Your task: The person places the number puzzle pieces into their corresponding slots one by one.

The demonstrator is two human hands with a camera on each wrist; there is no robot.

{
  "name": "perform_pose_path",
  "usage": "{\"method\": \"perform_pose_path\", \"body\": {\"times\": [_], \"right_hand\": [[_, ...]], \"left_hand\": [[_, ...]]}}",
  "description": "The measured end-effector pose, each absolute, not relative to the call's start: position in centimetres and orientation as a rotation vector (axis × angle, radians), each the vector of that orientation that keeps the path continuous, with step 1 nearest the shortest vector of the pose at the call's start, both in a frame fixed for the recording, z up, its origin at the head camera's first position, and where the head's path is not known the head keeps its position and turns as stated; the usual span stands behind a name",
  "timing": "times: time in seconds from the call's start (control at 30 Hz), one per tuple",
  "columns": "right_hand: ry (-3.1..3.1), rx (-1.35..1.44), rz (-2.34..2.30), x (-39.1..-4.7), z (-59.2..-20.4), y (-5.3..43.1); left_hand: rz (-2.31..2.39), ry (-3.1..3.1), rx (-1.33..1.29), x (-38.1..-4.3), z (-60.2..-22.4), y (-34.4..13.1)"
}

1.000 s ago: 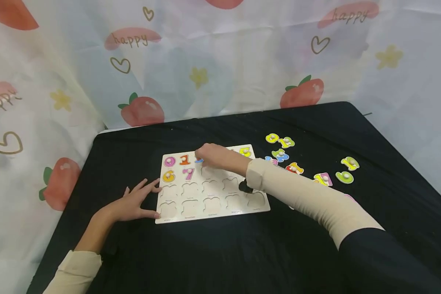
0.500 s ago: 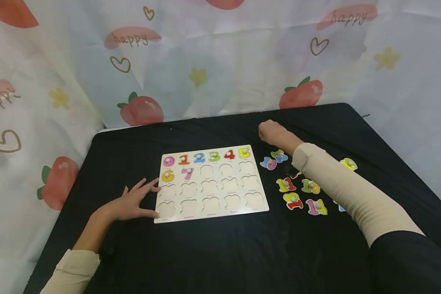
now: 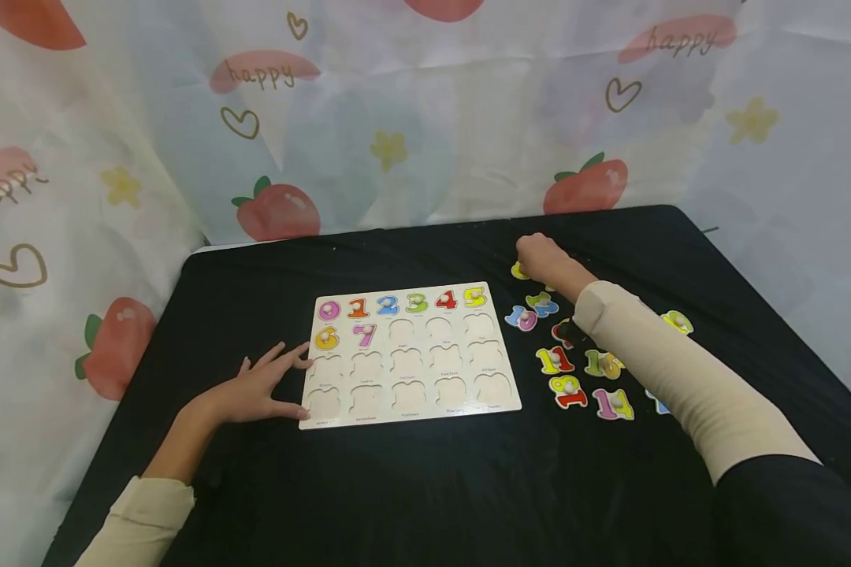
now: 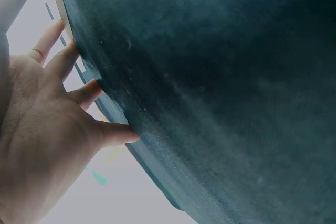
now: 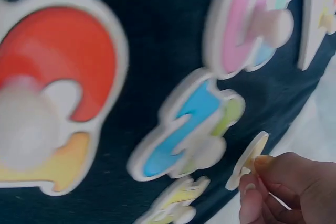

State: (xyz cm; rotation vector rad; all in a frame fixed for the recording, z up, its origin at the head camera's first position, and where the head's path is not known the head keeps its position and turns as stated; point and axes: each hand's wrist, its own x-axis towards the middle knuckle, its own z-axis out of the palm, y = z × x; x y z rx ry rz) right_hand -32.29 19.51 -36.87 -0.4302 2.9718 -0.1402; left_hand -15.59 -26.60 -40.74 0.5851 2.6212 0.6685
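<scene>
Two hands are in my view. My right hand [image 3: 536,256] is curled round the knob of a yellow number piece [image 3: 518,272], pinching it at the far side of the loose numbers; from the right wrist view the piece [image 5: 247,161] is tilted up on edge at my fingertips [image 5: 262,174]. Just nearer than that hand lie a blue-green piece [image 3: 541,302] and a pink-blue piece [image 3: 521,317]. My left hand [image 3: 258,387] lies flat with fingers spread, fingertips touching the near left edge of the puzzle board [image 3: 409,409] on the black table [image 3: 425,488].
</scene>
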Motion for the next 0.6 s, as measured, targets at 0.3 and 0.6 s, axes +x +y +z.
{"method": "perform_pose_path", "body": {"times": [0.3,0.6], "right_hand": [[2.904,-0.652,-0.217,-30.1,-35.8,14.7],[2.666,-0.892,-0.282,-26.9,-36.0,8.4]], "left_hand": [[0.653,2.616,0.579,-15.5,-40.6,-26.6],[0.648,2.610,0.573,-15.6,-40.4,-26.5]]}}
